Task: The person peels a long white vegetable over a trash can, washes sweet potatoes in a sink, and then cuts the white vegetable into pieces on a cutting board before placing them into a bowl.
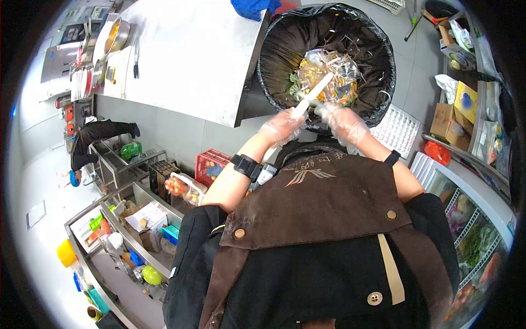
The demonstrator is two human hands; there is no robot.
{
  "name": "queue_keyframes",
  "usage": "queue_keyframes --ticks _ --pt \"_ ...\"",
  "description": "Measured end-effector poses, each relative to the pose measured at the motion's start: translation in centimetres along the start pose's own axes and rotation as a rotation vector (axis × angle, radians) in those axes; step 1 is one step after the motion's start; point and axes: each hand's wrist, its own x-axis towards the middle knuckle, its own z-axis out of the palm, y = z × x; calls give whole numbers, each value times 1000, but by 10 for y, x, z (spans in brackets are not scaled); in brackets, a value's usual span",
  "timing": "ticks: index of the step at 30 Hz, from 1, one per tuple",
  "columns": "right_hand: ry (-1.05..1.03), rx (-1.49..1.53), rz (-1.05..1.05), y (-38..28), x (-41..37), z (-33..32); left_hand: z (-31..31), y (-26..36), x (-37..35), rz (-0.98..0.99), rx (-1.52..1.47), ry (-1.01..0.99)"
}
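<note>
Over a large bin lined with a black bag point(378, 82), both my hands are in clear plastic gloves. My left hand point(285, 125) is closed round the lower end of a long, pale, stick-shaped piece point(315, 90), which looks like a peeled white root vegetable. It points up and away over the bin. Beside it, my right hand point(346, 125) is closed, its fingers bunched near the lower part of the pale piece. Blur hides what those fingers hold. Food scraps point(344, 68) lie in the bin, with white strips, orange bits and green leaves among them.
A steel table point(181, 55) stands left of the bin, holding a knife point(136, 59) and a metal bowl point(118, 35). A red crate point(211, 167) is at my left. A glass-door fridge point(466, 219) and a loaded shelf point(482, 137) stand at my right. Another person point(93, 142) is farther left.
</note>
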Motion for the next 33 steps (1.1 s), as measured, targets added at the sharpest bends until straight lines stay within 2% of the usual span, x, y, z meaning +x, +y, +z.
queue_keyframes --ticks 1,2,4,6,8,9,10,12,13,15,16,18,19,20,21,22,24,26,28,30,31,32,33 --pt "-14 -152 -10 6 3 9 0 -1 2 66 26 12" --pt "-14 -149 -7 28 12 18 1 -2 2 133 52 20" --pt "205 -5 129 90 36 15 1 0 -2 82 21 -25" --pt "514 124 -65 129 36 -5 3 -11 1 27 -10 -58" --pt "436 34 419 108 31 -39 10 -29 14 366 104 201" --pt "416 -27 359 111 31 -38 12 -30 18 239 302 298" --pt "442 8 55 120 33 -26 13 -20 15 109 498 386" --pt "349 -20 21 62 17 -23 8 -15 16 120 558 418" --pt "218 125 139 27 11 -23 7 -14 16 97 592 422" --pt "69 164 64 5 5 -4 8 -16 12 67 627 417" --pt "60 54 -131 8 5 9 8 -15 12 55 652 444" --pt "62 8 51 -22 -7 9 9 -11 12 47 677 471" --pt "39 -7 23 -30 -10 -5 10 -8 10 43 658 469" --pt "141 -176 -135 37 22 32 9 -6 9 40 638 470" --pt "181 -62 -8 55 27 21 9 -8 9 42 640 472" --pt "255 -106 -66 97 37 20 11 -11 10 52 676 446" --pt "275 -313 11 137 37 -2 11 -16 9 62 718 423" --pt "280 -87 310 132 35 -24 9 -17 9 77 715 471" --pt "304 83 98 71 15 -40 6 -12 6 69 744 474" --pt "299 272 -275 74 27 0 5 -10 7 81 782 488" --pt "222 349 -163 35 14 2 5 -11 10 84 811 495" --pt "153 211 -176 5 6 -1 8 -14 9 83 839 493" --pt "98 52 -67 1 9 6 10 -16 10 87 844 487"
